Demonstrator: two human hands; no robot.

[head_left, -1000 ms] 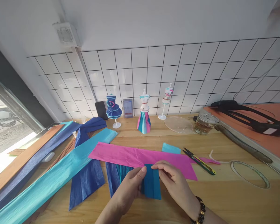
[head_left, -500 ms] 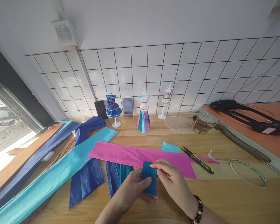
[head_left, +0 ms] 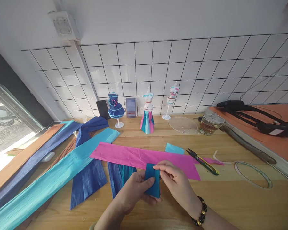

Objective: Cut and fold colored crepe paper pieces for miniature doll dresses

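A folded teal piece of crepe paper (head_left: 153,183) is held upright above the table. My left hand (head_left: 140,187) grips it from the left, thumb across its front and fingers behind. At its upper right edge, my right hand (head_left: 174,180) pinches the paper between thumb and forefinger. Behind both hands lies a long pink crepe paper strip (head_left: 134,156). Yellow-and-black thread snips (head_left: 204,162) rest to the right, near a small light-blue paper piece (head_left: 174,148). Farther back stands a mini dress form (head_left: 147,116) in a pink, teal and light-blue skirt.
On the left lie a turquoise strip (head_left: 60,179), a dark-blue strip (head_left: 88,182) and an orange strip (head_left: 21,163). Another dress form (head_left: 116,107) wears blue; a third (head_left: 171,99) stands right of centre. A glass jar (head_left: 211,123) and a tape roll (head_left: 253,175) are at right.
The view has shifted slightly, so everything sits a little higher in the picture. Both hands keep nearly the same hold on the teal paper.
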